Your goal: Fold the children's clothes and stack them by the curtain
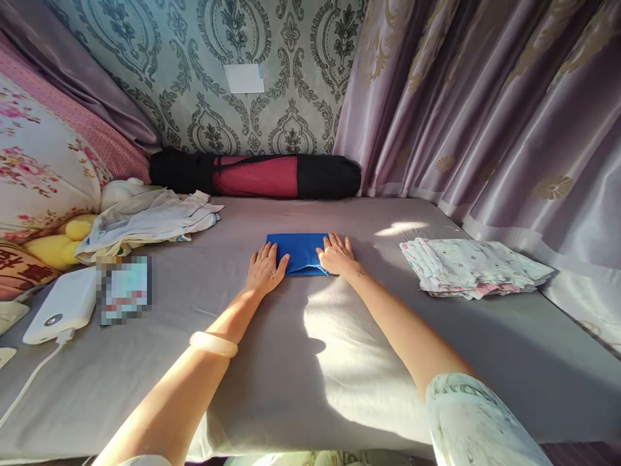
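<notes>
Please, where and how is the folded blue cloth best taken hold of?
Probably grip the folded blue cloth by both side edges, left hand from the left, right hand from the right: it lies flat, and its near edge gapes, so pinching there might part the layers.

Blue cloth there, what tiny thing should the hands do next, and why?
Perhaps the right hand should smooth the near edge of the blue cloth, because that edge looks wavy near it, while the left hand rests on the cloth's left side and could steady it.
</notes>
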`<state>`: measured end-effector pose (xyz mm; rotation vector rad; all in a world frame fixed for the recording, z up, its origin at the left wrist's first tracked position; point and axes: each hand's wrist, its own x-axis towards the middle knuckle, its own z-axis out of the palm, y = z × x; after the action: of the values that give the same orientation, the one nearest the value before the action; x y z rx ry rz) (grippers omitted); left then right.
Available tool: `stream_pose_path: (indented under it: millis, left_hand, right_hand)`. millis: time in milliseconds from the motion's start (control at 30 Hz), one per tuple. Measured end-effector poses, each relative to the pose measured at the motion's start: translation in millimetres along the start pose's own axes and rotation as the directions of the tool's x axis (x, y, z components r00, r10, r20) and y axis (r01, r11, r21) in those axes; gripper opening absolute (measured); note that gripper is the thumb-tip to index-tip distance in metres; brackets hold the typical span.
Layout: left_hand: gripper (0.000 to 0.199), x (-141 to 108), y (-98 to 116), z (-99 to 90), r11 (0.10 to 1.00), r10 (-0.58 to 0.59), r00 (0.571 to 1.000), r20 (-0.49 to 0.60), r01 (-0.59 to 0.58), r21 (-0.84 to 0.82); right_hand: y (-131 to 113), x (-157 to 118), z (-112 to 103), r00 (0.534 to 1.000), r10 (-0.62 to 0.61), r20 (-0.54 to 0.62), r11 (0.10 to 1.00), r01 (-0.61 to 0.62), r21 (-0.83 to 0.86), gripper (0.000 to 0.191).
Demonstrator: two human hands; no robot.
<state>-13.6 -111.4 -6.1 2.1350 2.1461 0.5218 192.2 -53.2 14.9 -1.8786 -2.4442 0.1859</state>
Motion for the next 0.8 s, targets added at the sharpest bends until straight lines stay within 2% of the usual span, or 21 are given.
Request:
stream_pose_path:
  millis: [100,200,400,500,667,800]
  left_hand:
    - [0.066,-2.7,-1.3,-0.2,1.000,-0.003,0.999,-0.040,0.002,-0.017]
    - [0.071,-3.8,-2.8,0.7,0.999,0.030,0.998,-0.048,-0.031,-0.015]
    - [0.077,-3.0,-3.5,1.4,1.000,0.017,1.000,-0.003,-0.018,-0.023]
    - [0.077,-2.7,-4.4,2.1,0.999,0.022,1.000,-0.010,-0.022,-0.035]
    - [0.076,-1.2,-7.0,4.4,0.997,0.029,0.999,-0.015,-0.030,-0.069]
    - [0.074,-0.1,-7.3,2.9,0.994,0.034,0.999,-0.022,-0.036,-0.101]
  right_hand:
    - [-16.0,2.1,-0.3,0.997,-0.053,-0.061,0.999,0.053,-0.008,0.061]
    - [-27.3,2.9,9.7,0.993,-0.086,-0.078,0.996,0.086,-0.005,0.063]
    - [-28.5,2.2,25.5,0.992,-0.077,-0.101,0.997,0.076,-0.018,0.063]
    - [-28.1,2.2,21.8,0.995,-0.075,-0.072,0.997,0.073,-0.027,0.063]
    - [-34.1,6.4,7.8,0.998,-0.039,0.043,0.999,0.040,-0.018,0.063]
    - [-50.5,14.8,2.0,0.997,-0.082,0.006,0.997,0.082,0.016,0.058]
